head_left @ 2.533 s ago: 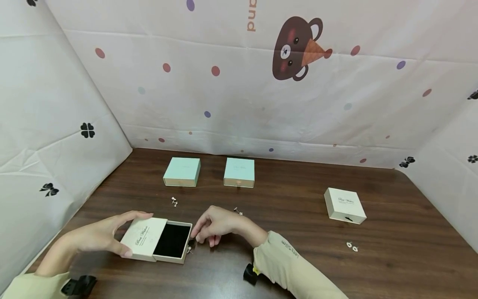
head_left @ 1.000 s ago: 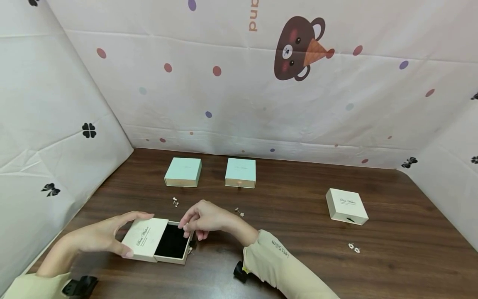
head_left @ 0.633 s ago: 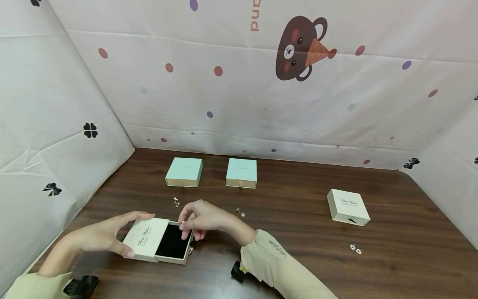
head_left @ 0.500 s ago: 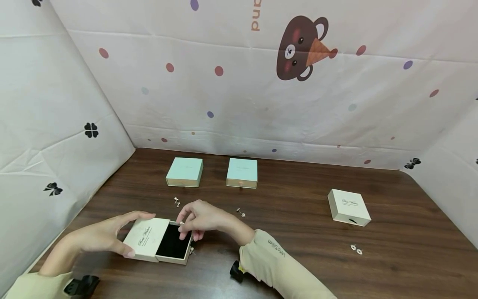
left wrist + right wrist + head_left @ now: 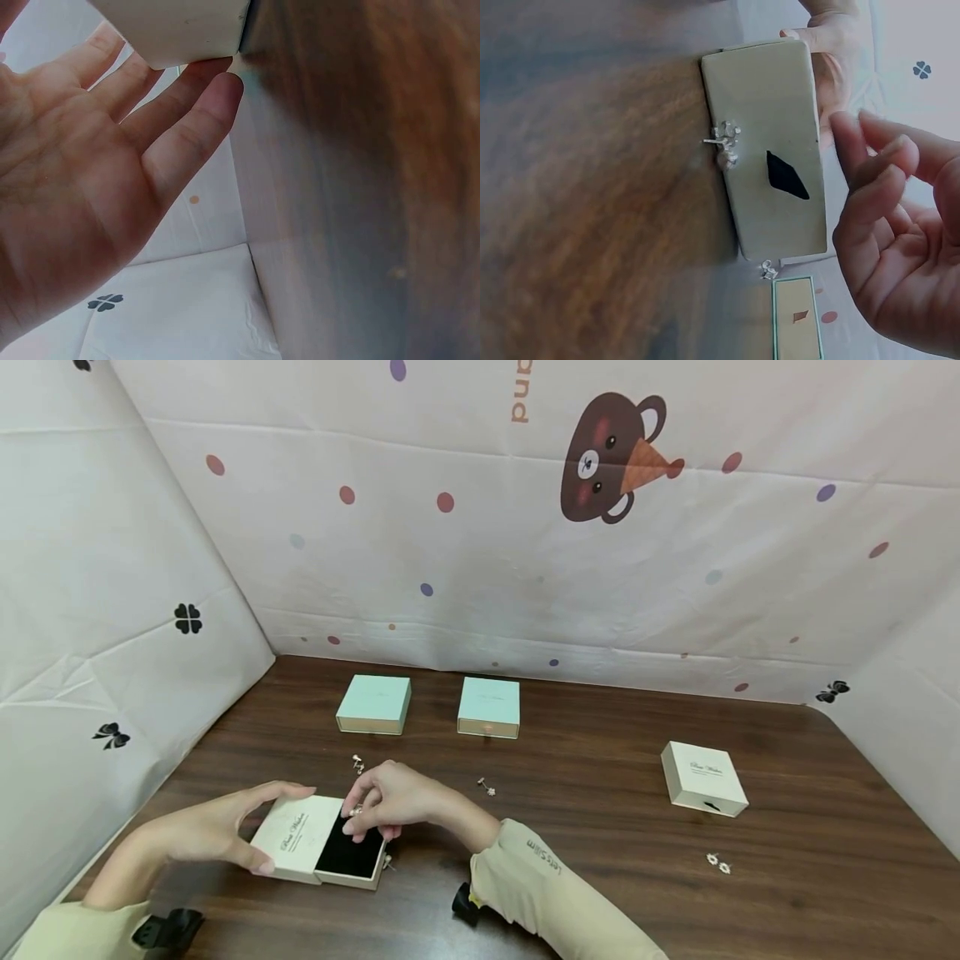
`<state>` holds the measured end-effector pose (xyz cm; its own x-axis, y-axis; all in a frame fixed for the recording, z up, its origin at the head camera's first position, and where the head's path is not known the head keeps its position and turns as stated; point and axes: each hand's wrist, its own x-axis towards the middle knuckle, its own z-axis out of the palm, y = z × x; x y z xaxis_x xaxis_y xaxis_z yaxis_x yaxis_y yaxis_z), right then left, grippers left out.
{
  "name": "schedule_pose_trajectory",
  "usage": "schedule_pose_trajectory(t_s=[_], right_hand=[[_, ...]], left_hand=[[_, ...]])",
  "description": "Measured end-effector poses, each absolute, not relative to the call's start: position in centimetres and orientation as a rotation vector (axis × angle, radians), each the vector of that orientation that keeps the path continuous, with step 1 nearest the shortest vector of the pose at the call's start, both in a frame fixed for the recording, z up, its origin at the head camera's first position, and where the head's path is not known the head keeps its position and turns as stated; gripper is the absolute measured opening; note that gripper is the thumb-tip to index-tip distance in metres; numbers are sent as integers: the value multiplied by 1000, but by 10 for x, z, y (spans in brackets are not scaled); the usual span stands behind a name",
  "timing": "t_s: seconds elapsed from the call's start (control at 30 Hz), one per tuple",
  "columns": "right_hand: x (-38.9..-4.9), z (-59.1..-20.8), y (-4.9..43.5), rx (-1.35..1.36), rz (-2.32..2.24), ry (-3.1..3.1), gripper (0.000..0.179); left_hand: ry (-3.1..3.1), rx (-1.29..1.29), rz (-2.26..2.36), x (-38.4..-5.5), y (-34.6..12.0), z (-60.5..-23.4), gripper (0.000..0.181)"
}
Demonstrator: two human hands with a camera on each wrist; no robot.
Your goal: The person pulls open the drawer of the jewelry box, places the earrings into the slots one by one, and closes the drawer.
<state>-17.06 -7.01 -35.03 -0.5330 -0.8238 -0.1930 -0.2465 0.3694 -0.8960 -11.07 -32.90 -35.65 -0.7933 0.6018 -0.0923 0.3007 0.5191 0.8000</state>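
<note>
white box [image 5: 291, 842] is gripped by left hand [image 5: 206, 831], right hand [image 5: 392, 795] above (pinching earring [image 5: 356, 811]).

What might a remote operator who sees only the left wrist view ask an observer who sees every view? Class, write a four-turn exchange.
Operator: I see the left hand and part of a white box. Is its drawer open?
Observer: Yes; the head view shows it partly out of its sleeve.
Operator: What is the right hand doing?
Observer: It pinches a small shiny thing over the drawer's black lining.
</note>
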Motion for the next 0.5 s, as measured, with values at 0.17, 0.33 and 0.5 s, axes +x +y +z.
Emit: schedule_pose_trajectory(t_s=[0.17, 0.33, 0.5], right_hand=[[-171, -350, -73, -903, -1165, 1936, 6], [-171, -350, -75, -878, -1181, 1916, 7], [-173, -352, -76, -931, -1130, 2014, 10]], left_hand=[[2392, 733, 1172, -110, -329, -356, 77], [2384, 733, 1181, -111, -329, -356, 76], [2376, 730, 1191, -111, -329, -356, 77]])
